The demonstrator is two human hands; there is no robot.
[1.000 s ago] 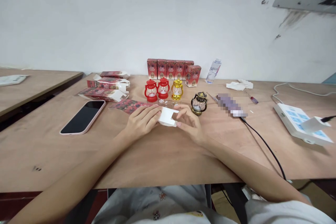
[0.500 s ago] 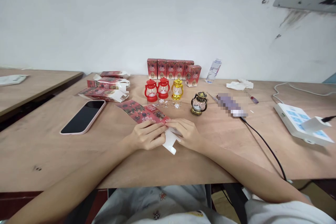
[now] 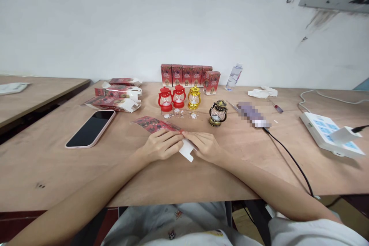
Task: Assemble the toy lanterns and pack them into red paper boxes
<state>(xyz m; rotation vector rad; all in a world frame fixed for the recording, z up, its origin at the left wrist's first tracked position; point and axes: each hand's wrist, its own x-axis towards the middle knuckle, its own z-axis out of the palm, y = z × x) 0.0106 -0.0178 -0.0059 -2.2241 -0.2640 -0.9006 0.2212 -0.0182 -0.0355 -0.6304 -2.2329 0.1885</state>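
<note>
A red printed carton (image 3: 155, 123) with a white flap lies nearly flat between my hands at the middle of the table. My left hand (image 3: 163, 144) presses its near side, fingers together. At the carton's right end, my right hand (image 3: 205, 146) grips the edge, its fingertips meeting those of my left hand. Beyond the carton stand two red lanterns (image 3: 165, 100) and a gold lantern (image 3: 194, 98), with small metal and white pieces (image 3: 178, 113) in front of them. A bronze lantern (image 3: 218, 113) stands to the right.
Several red boxes (image 3: 187, 75) stand by the wall, beside a clear bottle (image 3: 234, 77). Unfolded cartons (image 3: 115, 103) and a phone (image 3: 90, 128) lie left. On the right are a blurred purple object (image 3: 250, 113), tissue (image 3: 262, 92), a screwdriver (image 3: 278, 108), cables and a power strip (image 3: 331, 133).
The carton looks flatter, and its printed part has shifted slightly right and down. The white flap sits a little higher. Both hands remain on the carton.
</note>
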